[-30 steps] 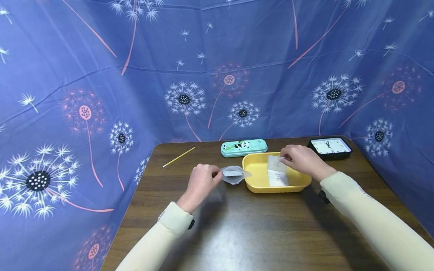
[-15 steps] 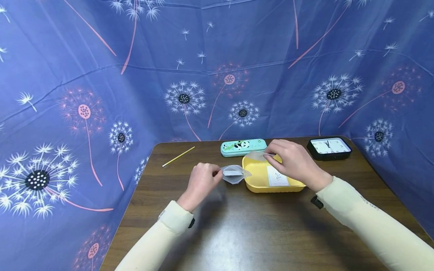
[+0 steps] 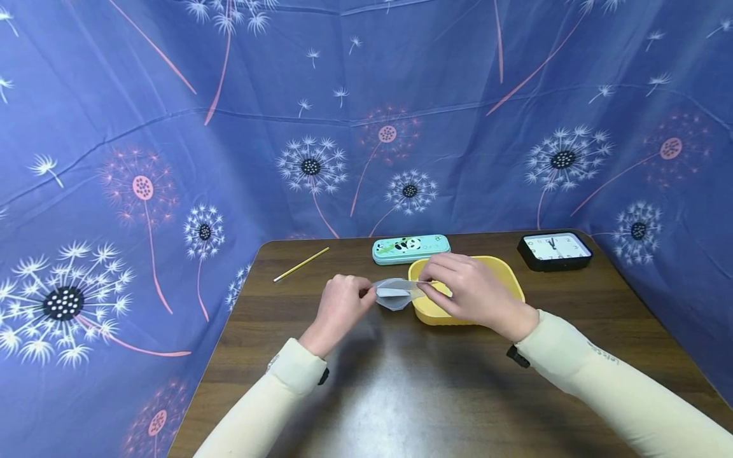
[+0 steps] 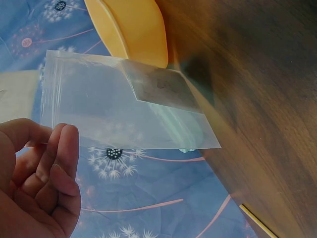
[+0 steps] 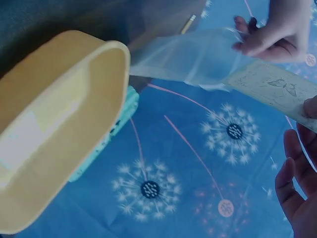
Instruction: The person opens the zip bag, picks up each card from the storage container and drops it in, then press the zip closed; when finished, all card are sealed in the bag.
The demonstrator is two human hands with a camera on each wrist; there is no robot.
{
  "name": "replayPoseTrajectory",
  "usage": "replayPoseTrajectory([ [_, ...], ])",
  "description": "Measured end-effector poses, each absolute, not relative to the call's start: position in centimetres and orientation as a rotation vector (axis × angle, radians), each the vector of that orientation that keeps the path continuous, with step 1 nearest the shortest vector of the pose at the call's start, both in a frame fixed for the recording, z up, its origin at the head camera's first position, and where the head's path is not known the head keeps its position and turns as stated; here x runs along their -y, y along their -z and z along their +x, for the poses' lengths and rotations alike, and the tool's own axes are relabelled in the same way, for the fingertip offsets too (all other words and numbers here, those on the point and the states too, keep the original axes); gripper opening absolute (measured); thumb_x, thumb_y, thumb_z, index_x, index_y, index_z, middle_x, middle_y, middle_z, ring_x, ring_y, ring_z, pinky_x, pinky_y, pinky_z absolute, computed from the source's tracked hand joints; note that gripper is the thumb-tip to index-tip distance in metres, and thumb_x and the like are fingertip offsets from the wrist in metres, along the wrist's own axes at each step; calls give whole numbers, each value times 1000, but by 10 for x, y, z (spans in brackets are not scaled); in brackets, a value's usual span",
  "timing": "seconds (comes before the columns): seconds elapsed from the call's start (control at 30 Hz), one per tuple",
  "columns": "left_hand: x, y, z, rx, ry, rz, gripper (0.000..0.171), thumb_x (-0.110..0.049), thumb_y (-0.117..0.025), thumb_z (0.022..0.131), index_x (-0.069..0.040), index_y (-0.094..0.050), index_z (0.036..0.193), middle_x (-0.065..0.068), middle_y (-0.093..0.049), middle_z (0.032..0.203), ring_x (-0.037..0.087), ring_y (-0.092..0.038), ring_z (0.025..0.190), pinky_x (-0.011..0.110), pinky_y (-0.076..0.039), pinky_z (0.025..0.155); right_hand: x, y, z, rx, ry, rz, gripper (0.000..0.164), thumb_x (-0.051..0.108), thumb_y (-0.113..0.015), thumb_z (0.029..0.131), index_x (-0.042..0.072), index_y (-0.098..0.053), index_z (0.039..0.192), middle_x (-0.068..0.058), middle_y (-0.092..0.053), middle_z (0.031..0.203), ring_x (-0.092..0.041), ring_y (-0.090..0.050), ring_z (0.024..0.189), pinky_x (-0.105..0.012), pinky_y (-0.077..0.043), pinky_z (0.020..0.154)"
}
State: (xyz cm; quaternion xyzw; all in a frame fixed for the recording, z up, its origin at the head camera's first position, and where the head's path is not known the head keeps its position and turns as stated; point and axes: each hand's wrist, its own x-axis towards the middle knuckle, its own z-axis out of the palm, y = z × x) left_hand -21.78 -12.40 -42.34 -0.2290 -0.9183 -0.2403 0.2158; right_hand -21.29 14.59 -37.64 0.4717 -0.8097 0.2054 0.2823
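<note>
My left hand point(image 3: 342, 312) pinches the edge of a clear plastic zip bag point(image 4: 94, 104), which hangs open above the table. A card point(image 4: 163, 89) lies inside it, toward the bottom end. Between the thumb and fingers of my right hand point(image 3: 478, 292) is a thin pale card with a butterfly drawing point(image 5: 280, 87). Its far end meets the bag's mouth; whether it is inside cannot be told. Under my right hand stands a yellow plastic basket point(image 3: 509, 273), and a whitish card point(image 5: 20, 139) shows on its floor.
Behind the basket lies a mint pencil case point(image 3: 411, 249) with a panda print. A black-framed clock point(image 3: 555, 250) stands at the back right, and a yellow pencil point(image 3: 301, 264) at the back left. Blue dandelion cloth point(image 3: 366, 127) hangs behind the wooden table point(image 3: 378, 394).
My right hand has lifted the card out of the basket and carried it left to the bag. My left hand has stayed in place, holding the bag.
</note>
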Motion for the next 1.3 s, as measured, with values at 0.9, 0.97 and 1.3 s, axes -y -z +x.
replayPoseTrajectory([
  [0.9,121,424,-218,2561,643,-653,22,-9,-74,85,-20,-71,67,-14,-47,52,5,-42,48,24,-33,47,-116,421,-243,2386,-333,1202,5,10,-84,86,11,-81,89,-8,-68,106,-26,-64,94,-43,-54,83],
  [0.97,121,424,-218,2561,637,-651,23,-9,-74,85,-20,-70,66,-14,-47,51,5,-43,48,24,-33,47,-114,420,-243,2389,-313,1200,4,9,-83,86,12,-81,88,-8,-69,105,-27,-65,93,-44,-55,83],
  [1.3,118,423,-218,2560,631,-647,22,-9,-75,85,-20,-70,66,-15,-44,50,6,-42,48,26,-32,46,-100,426,-247,2457,-222,1189,15,1,-78,83,15,-79,78,-2,-66,95,-24,-60,83,-40,-53,72],
])
